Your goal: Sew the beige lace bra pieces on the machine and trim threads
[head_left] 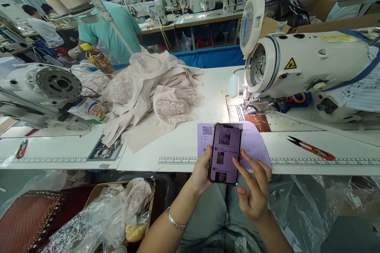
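Note:
In my left hand [202,170] is a smartphone [225,154], gripped along its left side and held upright over the table's front edge. Its lit screen shows small pictures with lines of text. My right hand [255,184] has its fingers apart, with a fingertip at the right side of the screen; whether it touches the glass I cannot tell. Behind the phone lies a purple paper sheet [255,142] with printed codes, partly hidden by phone and fingers. Beige lace garment pieces [154,91] are heaped on the table to the left.
A sewing machine [297,63] stands at the right, another machine [44,83] at the left. Red-handled thread snips [314,149] lie near the front edge beside a printed ruler strip [303,162]. Below left sits a box [150,213] with plastic and lace. Other people work in the background.

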Tool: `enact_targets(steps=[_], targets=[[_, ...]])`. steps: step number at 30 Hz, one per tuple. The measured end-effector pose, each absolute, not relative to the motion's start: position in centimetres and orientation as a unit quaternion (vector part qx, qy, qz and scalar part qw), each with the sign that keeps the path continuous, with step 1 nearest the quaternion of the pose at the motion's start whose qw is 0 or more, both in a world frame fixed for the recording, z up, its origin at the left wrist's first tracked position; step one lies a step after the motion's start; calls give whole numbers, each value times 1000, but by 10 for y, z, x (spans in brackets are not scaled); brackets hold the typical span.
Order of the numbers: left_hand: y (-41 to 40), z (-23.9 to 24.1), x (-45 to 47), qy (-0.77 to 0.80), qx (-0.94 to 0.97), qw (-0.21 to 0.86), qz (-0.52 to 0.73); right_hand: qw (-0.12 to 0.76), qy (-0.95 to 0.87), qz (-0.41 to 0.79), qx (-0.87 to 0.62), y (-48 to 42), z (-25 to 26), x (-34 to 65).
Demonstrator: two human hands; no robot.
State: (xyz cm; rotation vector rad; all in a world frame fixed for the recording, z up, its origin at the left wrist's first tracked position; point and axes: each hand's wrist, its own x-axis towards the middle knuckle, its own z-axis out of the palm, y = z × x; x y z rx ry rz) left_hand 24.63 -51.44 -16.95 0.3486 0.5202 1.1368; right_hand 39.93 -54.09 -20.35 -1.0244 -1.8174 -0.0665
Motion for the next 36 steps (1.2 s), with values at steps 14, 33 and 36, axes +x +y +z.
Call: enact_targets(steps=[14, 33, 36], targets=[[-515, -174, 246, 263, 173, 786, 532, 511, -755, -18, -411, -540, -201, 401], [-514, -170, 244, 216, 206, 815, 497, 527, -765, -29, -369, -544, -194, 405], [-515, -169, 245, 219, 200, 814, 499, 528, -767, -31, -362, -544, -194, 405]])
